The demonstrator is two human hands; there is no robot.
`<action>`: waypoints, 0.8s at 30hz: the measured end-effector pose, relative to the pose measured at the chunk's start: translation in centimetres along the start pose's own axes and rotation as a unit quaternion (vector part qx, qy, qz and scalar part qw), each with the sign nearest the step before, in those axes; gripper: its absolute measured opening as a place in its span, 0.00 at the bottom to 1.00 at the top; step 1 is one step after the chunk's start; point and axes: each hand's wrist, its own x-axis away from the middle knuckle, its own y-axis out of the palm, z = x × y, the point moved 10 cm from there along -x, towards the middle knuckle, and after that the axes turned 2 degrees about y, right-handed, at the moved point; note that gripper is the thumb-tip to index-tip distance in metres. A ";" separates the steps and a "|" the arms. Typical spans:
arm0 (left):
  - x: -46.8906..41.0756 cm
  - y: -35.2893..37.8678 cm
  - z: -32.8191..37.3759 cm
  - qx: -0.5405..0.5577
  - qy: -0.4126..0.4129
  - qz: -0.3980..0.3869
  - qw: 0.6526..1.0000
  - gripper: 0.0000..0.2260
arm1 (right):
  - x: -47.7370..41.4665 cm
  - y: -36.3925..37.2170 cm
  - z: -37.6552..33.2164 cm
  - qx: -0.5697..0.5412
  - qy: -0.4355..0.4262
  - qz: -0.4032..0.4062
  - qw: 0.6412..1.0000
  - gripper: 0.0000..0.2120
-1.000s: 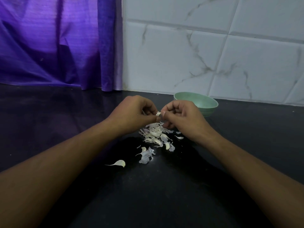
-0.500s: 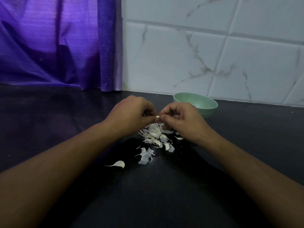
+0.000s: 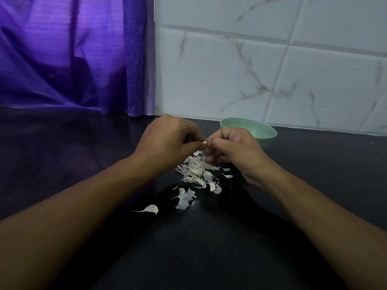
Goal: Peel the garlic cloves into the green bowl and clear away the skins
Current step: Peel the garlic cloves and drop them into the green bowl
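My left hand (image 3: 169,141) and my right hand (image 3: 234,149) meet above the dark counter, fingertips together, both pinching one small white garlic clove (image 3: 204,142). Only its tip shows between the fingers. Below the hands lies a pile of garlic skins and cloves (image 3: 196,170). A torn skin (image 3: 185,198) lies nearer me, and a single clove with a long tail (image 3: 151,209) lies apart at the front left. The green bowl (image 3: 261,132) stands just behind my right hand, near the wall; its inside is hidden.
The black counter (image 3: 62,155) stretches wide to the left and right. A purple curtain (image 3: 73,55) hangs at the back left. White marbled tiles (image 3: 251,70) form the back wall.
Both hands have stayed together over the pile, shifting slightly while working the clove. The skins on the counter lie as before.
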 end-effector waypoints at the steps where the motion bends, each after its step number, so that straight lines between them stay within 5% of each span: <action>1: 0.0 0.0 -0.1 0.011 0.001 0.006 1.000 0.04 | 0.0 0.0 0.1 -0.017 0.009 0.001 1.000 0.04; 12: 0.1 -0.8 -0.1 0.137 0.000 0.054 0.989 0.04 | 0.3 0.9 0.4 -0.192 0.082 -0.017 0.978 0.08; 18: -0.5 -1.5 -1.3 0.340 -0.080 0.114 0.930 0.04 | 0.3 0.3 1.1 -0.065 0.077 -0.004 0.995 0.03; 24: 0.2 0.4 -2.9 0.354 -0.141 0.056 0.923 0.04 | -0.2 -1.5 0.3 0.023 0.019 0.030 0.999 0.07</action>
